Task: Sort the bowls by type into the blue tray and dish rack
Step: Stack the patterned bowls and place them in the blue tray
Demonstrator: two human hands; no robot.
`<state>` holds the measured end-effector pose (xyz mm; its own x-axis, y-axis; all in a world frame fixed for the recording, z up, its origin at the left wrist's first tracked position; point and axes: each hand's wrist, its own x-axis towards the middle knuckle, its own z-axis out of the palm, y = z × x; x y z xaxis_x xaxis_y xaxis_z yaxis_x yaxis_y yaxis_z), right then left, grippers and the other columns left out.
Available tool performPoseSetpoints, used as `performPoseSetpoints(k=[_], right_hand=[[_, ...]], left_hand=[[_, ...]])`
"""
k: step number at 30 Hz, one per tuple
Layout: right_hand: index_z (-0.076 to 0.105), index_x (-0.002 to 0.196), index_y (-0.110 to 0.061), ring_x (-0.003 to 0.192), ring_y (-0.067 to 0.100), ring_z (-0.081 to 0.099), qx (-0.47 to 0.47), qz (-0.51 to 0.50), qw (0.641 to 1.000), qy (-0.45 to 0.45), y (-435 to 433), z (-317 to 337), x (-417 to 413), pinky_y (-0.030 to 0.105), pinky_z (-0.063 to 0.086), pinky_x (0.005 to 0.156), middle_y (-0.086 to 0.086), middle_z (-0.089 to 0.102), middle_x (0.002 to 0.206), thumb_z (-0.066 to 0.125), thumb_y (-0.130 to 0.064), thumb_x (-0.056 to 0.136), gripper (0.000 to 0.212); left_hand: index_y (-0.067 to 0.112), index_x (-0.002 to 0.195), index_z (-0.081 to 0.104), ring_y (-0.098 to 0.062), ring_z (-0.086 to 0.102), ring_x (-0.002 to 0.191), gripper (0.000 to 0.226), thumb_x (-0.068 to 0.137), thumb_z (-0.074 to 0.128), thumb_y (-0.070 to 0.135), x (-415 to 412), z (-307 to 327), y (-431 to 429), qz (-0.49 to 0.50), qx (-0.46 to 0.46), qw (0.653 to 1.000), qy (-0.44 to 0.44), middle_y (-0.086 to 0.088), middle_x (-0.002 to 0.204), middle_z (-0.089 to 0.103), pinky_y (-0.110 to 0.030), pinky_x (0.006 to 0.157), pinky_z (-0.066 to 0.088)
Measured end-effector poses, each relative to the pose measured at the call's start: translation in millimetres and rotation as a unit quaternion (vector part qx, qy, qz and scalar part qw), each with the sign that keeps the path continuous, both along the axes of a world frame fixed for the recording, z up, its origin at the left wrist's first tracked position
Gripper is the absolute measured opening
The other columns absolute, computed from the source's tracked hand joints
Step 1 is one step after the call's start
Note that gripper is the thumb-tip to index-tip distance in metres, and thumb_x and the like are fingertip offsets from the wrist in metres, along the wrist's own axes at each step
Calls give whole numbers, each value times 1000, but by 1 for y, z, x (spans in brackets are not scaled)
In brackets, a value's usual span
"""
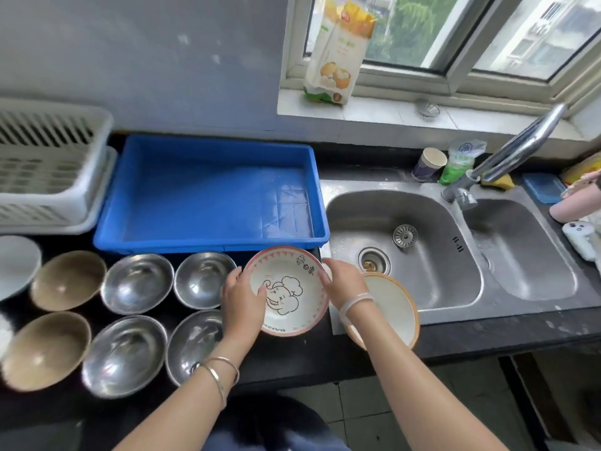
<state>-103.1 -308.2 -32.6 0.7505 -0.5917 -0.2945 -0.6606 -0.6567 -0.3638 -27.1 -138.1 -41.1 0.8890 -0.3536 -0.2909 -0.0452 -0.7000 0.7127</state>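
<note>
The cartoon-printed ceramic bowl (286,291) sits at lower centre of the frame, tipped so its inside faces the camera, held over the front edge of the bench (487,336) between the metal bowls and the sink. Both hands share it, probably because it is wide and glazed: the left hand (242,304) takes the left rim, thumb lying inside the bowl and the other fingers hidden behind it, while the right hand (343,283) curls over the right rim. Each grip is part closed, pinching the rim rather than spread flat.

Just below right of it, an orange-rimmed bowl (390,310) rests partly under the right wrist, overlapping the sink's front lip; whether it is touched I cannot tell.

Four steel bowls (136,283) stand in two rows to the left, then two tan bowls (68,279) further left, so like sits with like, ready for sorting. The blue tray (208,193) lies just behind them at centre, with nothing in it, and the white dish rack (48,167) stands at the upper left, beside the tray. Judging from this, sorting has barely begun. The double sink (406,255) fills the right side.
</note>
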Motion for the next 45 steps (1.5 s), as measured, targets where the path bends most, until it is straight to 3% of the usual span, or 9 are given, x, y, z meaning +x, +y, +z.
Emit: performPoseSetpoints(k=[5,10,16,21,24,28,31,38,45], right_hand=[[54,116,-17,95,31,62,-1,33,997,71,-1,-14,25,37,49,78,10,67,106,40,-21,92,28],[55,119,-21,88,32,60,-9,45,995,84,-14,-18,36,33,43,68,11,67,102,39,-10,89,36],[68,101,-24,76,26,58,20,44,998,51,-29,-10,40,27,42,66,6,67,88,47,-9,85,30],[73,93,-23,68,22,56,34,66,996,41,-41,7,44,23,38,60,-2,60,70,49,-6,83,31],[72,93,-27,65,20,55,36,61,997,14,-44,22,55,20,36,50,-3,61,69,51,-11,85,27],[71,97,-28,68,20,57,54,43,997,-22,-41,39,85,23,41,63,-3,63,73,57,-21,85,20],[71,98,-27,74,19,57,63,20,996,-58,-33,42,115,23,40,67,-4,66,72,58,-22,84,19],[70,104,-21,71,20,61,109,-37,986,-120,8,28,182,23,44,59,5,74,89,52,-15,88,25],[70,100,-20,78,29,69,141,-104,979,-109,32,9,235,33,55,72,7,74,87,51,-14,85,24]], left_hand=[[12,124,51,-26,55,109,37,88,56,14,8,-9,8,7,1,998,54,-12,120,58,-31,84,45],[11,115,58,-27,61,97,27,89,52,11,18,-10,5,25,6,997,77,-11,111,63,-42,82,53],[15,113,62,-15,60,85,27,89,52,10,28,-9,9,39,1,996,82,-1,105,68,-22,60,46],[23,97,64,-12,64,84,13,84,63,18,48,4,13,60,-9,993,100,12,88,66,-34,71,57],[27,88,63,-3,62,79,9,82,65,22,66,17,13,64,-11,995,78,13,86,66,-17,60,46],[22,88,66,-16,64,92,7,81,67,23,99,35,16,85,-42,993,65,6,90,67,-37,82,54],[14,87,66,-28,66,94,8,80,68,18,129,45,22,120,-72,987,80,-7,94,69,-46,83,56],[13,82,69,-29,68,92,11,74,68,6,195,39,52,203,-131,961,136,-10,93,72,-44,87,56],[20,82,67,-28,63,104,13,76,67,8,255,20,64,225,-165,951,134,-8,105,70,-45,91,53]])
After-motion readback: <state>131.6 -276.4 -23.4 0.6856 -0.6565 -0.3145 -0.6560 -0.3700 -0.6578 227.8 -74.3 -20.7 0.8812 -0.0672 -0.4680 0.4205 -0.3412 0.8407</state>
